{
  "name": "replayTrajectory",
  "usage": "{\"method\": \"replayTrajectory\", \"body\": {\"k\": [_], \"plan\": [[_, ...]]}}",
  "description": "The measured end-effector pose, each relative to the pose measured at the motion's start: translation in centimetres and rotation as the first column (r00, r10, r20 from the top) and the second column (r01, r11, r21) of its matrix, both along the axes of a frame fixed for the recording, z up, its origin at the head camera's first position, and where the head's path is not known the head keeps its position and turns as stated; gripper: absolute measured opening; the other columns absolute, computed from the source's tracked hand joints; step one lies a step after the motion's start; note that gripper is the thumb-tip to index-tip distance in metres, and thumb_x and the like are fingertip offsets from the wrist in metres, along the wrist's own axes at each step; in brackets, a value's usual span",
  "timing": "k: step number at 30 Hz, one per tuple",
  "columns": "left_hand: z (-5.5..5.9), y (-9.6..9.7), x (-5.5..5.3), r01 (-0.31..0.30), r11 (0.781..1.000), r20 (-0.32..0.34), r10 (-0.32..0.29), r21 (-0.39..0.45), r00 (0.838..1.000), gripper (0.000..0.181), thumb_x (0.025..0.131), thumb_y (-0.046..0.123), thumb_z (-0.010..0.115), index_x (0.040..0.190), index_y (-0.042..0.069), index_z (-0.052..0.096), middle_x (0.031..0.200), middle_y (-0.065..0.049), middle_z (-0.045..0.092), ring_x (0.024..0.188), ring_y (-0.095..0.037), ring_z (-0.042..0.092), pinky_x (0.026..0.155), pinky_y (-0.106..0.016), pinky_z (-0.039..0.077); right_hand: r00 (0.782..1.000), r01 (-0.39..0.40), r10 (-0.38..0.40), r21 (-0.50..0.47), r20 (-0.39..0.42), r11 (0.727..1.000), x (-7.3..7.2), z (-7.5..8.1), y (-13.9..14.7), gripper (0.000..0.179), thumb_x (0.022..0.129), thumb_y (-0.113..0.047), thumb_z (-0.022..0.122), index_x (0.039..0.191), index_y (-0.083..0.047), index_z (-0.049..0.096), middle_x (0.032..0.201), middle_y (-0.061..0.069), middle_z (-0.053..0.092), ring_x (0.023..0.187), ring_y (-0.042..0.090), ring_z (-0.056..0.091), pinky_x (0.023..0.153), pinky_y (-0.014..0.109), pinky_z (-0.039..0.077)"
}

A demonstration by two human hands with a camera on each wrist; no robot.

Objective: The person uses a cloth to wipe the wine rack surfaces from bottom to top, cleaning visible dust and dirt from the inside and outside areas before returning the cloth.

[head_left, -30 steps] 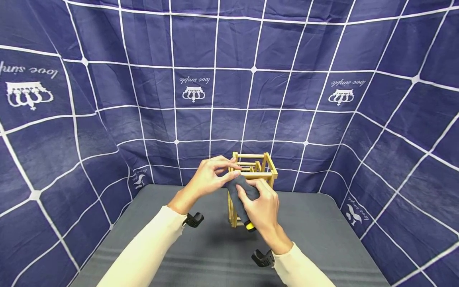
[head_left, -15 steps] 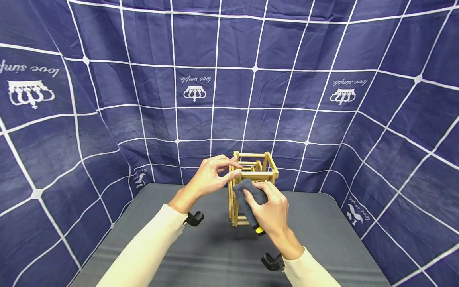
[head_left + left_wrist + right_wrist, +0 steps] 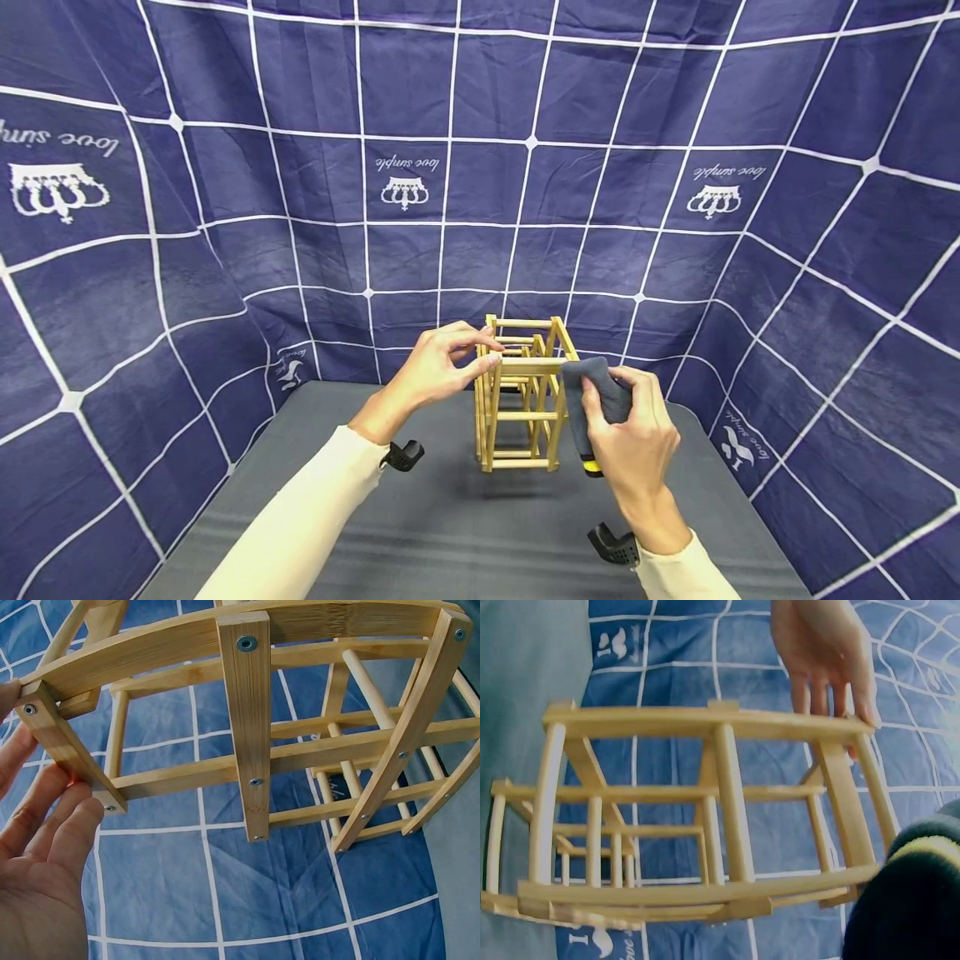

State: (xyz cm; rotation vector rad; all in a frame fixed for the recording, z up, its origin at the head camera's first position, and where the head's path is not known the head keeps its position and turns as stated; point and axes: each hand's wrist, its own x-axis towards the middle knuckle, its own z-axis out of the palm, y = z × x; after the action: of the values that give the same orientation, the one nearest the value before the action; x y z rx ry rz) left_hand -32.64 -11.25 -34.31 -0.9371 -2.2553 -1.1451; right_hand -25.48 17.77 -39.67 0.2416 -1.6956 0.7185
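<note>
A light wooden rack of slats and round rungs stands upright on the grey surface. My left hand grips its top left corner between thumb and fingers. In the left wrist view the fingertips lie along the end slat. My right hand holds a folded grey cloth with a yellow and black edge. The cloth overlaps the rack's top right front corner. In the right wrist view it shows as a dark bundle beside the rack's end.
A grey covered tabletop lies under the rack. Blue cloth with white grid lines and crown prints hangs behind and at both sides. A black wrist mount sits on each wrist.
My right hand has moved the cloth rightward along the rack's front, from the left corner to the right one. The left hand keeps its place, and the rack's front rungs now show.
</note>
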Motion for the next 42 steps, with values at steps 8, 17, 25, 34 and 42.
{"method": "replayTrajectory", "body": {"k": [8, 17, 25, 34, 42], "plan": [[-0.3, 0.0, 0.0, 0.016, 1.0, 0.005, -0.016, 0.011, 1.0, 0.016, 0.103, 0.024, 0.092, 0.117, 0.018, 0.09, 0.128, -0.003, 0.084, 0.14, -0.029, 0.079, 0.109, -0.052, 0.071, 0.971, 0.093, -0.101, 0.046, 0.216, 0.995, -1.3, -1.2, -0.6, 0.052, 0.088, -0.048, 0.103, 0.117, -0.01, 0.081, 0.105, 0.013, 0.083, 0.088, 0.044, 0.082, 0.061, 0.062, 0.057], [-0.2, 0.2, 0.1, 0.031, 0.999, 0.021, -0.032, 0.006, 0.999, 0.014, 0.103, 0.023, 0.092, 0.116, 0.017, 0.088, 0.124, -0.005, 0.081, 0.145, -0.033, 0.077, 0.109, -0.055, 0.07, 0.946, 0.104, -0.122, 0.074, 0.301, 0.992, -1.3, -2.0, -0.8, 0.044, 0.084, -0.045, 0.102, 0.104, -0.012, 0.08, 0.094, 0.013, 0.085, 0.075, 0.048, 0.08, 0.057, 0.062, 0.055], [-0.1, 0.4, -0.1, 0.025, 1.0, 0.015, -0.025, 0.009, 1.0, 0.014, 0.104, 0.024, 0.091, 0.116, 0.018, 0.089, 0.126, -0.005, 0.082, 0.145, -0.03, 0.077, 0.11, -0.055, 0.07, 0.929, 0.095, -0.128, 0.11, 0.349, 0.989, -1.1, -3.8, -0.6, 0.045, 0.08, -0.041, 0.105, 0.101, -0.013, 0.076, 0.092, 0.012, 0.084, 0.07, 0.048, 0.078, 0.052, 0.058, 0.053], [-0.2, 0.4, -0.1, 0.027, 1.0, 0.038, -0.026, -0.006, 0.999, 0.014, 0.105, 0.025, 0.09, 0.118, 0.02, 0.089, 0.128, -0.002, 0.082, 0.149, -0.026, 0.074, 0.111, -0.052, 0.069, 0.988, 0.027, -0.038, 0.073, 0.149, 0.997, -1.7, -3.2, -0.7, 0.041, 0.083, -0.028, 0.105, 0.099, -0.004, 0.076, 0.089, 0.015, 0.081, 0.073, 0.041, 0.08, 0.062, 0.058, 0.059], [-0.1, 0.0, 0.2, 0.003, 1.0, -0.001, -0.003, -0.011, 1.0, 0.015, 0.106, 0.024, 0.09, 0.119, 0.018, 0.089, 0.129, -0.003, 0.083, 0.147, -0.032, 0.075, 0.109, -0.058, 0.07, 0.996, -0.04, 0.035, 0.068, 0.079, 0.997, -2.3, -1.2, -0.6, 0.037, 0.084, -0.023, 0.106, 0.099, -0.002, 0.078, 0.089, 0.014, 0.081, 0.076, 0.037, 0.08, 0.067, 0.054, 0.059]]}}
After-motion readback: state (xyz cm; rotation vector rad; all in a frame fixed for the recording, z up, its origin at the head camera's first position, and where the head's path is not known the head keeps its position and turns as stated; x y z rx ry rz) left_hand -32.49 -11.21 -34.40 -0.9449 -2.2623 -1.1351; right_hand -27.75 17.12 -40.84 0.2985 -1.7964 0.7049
